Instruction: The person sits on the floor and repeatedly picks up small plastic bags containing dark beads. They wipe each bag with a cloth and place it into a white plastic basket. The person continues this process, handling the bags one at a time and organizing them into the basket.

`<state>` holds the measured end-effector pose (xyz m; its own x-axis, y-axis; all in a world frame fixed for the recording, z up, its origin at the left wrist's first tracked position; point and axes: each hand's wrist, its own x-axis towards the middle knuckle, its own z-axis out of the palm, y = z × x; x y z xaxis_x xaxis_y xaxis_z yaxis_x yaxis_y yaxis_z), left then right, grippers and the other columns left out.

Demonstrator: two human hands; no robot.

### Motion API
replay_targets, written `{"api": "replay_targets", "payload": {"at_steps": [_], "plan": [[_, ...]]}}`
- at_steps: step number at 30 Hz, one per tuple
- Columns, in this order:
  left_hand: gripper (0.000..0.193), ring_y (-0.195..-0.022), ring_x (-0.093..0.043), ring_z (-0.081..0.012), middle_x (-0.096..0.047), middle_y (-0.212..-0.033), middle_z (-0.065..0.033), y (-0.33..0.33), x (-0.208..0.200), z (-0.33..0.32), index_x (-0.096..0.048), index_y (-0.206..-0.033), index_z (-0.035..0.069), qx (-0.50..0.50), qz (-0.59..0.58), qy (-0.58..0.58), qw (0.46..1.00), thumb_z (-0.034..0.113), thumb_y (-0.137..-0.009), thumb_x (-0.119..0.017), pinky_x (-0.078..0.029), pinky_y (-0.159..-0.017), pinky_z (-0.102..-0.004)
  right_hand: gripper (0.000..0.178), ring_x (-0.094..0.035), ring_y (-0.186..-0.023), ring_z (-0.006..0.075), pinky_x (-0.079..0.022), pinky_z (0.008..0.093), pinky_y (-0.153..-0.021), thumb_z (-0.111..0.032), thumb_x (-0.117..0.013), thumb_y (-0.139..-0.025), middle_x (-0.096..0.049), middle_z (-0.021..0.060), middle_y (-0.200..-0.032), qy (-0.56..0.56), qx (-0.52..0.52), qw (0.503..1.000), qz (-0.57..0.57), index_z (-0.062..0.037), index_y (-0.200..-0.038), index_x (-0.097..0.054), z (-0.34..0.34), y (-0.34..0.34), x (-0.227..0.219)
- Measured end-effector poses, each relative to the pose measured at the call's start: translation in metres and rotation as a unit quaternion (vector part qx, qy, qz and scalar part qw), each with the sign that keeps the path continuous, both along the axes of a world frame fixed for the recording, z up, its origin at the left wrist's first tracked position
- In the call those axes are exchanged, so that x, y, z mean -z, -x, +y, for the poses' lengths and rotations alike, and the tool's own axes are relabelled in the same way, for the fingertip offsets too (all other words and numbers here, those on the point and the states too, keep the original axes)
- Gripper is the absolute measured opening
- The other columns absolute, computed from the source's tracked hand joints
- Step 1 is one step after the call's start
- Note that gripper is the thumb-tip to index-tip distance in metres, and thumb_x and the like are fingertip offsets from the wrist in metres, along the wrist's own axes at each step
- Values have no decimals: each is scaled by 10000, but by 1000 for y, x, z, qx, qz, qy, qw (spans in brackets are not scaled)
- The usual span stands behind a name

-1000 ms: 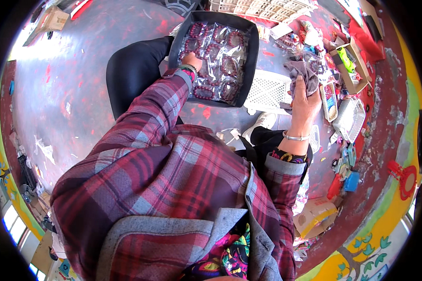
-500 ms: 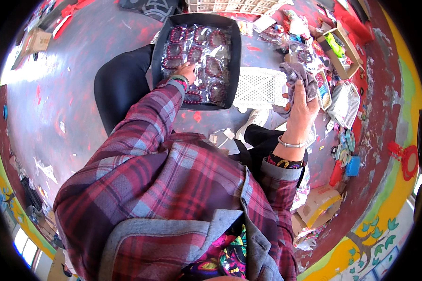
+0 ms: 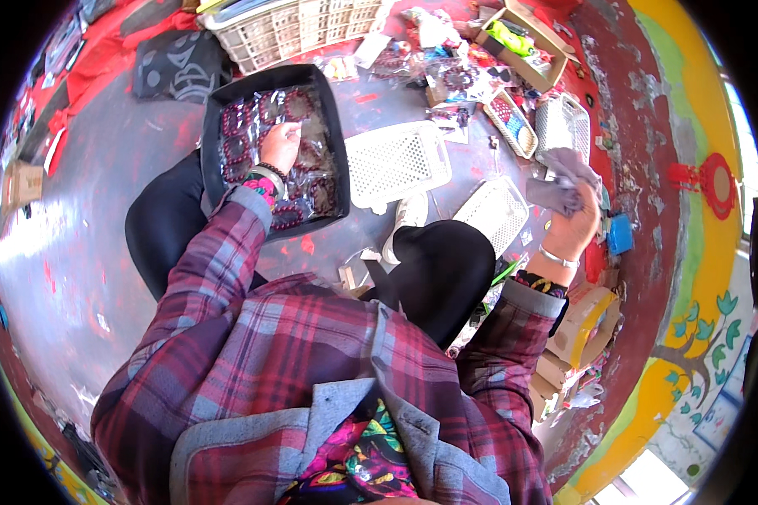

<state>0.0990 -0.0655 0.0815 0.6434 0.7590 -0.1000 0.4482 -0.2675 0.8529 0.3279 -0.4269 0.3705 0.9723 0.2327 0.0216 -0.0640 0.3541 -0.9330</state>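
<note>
A black tray at upper left holds several dark red bead bracelets in clear plastic bags, laid in rows. My left hand is over the middle of the tray with its fingers drawn together. Whatever lies between those fingertips is too small to make out. Out to the right, my right hand is raised and closed on a grey cloth, bunched up and hanging from the fingers, apart from the tray.
A white perforated basket stands right of the tray, another beyond my bent knee. A large plastic crate and a dark bag are at the far side. Bagged goods and an open cardboard box crowd the far right.
My view has swung to the right, so the tray appears farther left. My left hand's fingers have drawn up from the bagged bracelets. The right hand has moved the cloth away from the white basket.
</note>
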Motion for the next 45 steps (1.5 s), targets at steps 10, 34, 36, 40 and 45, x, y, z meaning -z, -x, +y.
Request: {"api": "replay_targets", "payload": {"at_steps": [10,34,36,40,45], "plan": [[235,-902,-563,-97,-627,-981,-39,-47,-186,-34,-591,-1059,-20,293,-75,156,940,127,-914,-479,-446,-810,-248,108,-479,-468,117,-362,246,-437,-103,-596,-739,-536,27,-589,407,-40,904,121,-16,-675,-603,22,-111,126],[188,-781,-592,-200,-615,-890,-130,-107,-147,13,-589,-1017,-19,283,130,139,940,22,-851,-510,-459,-710,-287,580,-654,-882,254,-512,354,-761,-206,-615,-743,-661,148,-982,693,-90,655,289,-40,-1276,-462,23,-254,516],[185,-778,-588,-183,-615,-888,-124,-108,-141,16,-589,-1016,-18,276,137,154,939,21,-853,-510,-455,-706,-278,522,-644,-939,281,-509,368,-793,-202,-597,-770,-655,161,-1017,750,-101,597,267,-29,-1250,-488,11,-257,527],[182,-772,-586,-173,-613,-870,-115,-107,-135,16,-589,-1014,-16,275,140,152,939,28,-854,-514,-454,-697,-275,392,-623,-962,348,-505,378,-814,-170,-579,-797,-619,207,-1080,820,-222,514,115,-5,-1149,-533,36,-242,502],[185,-751,-588,-192,-603,-844,-112,-104,-131,8,-596,-1013,-9,297,99,140,940,27,-852,-513,-457,-686,-286,378,-628,-958,336,-506,393,-820,-143,-587,-799,-619,223,-1058,715,7,648,262,-29,-1152,-518,43,-233,473]]}}
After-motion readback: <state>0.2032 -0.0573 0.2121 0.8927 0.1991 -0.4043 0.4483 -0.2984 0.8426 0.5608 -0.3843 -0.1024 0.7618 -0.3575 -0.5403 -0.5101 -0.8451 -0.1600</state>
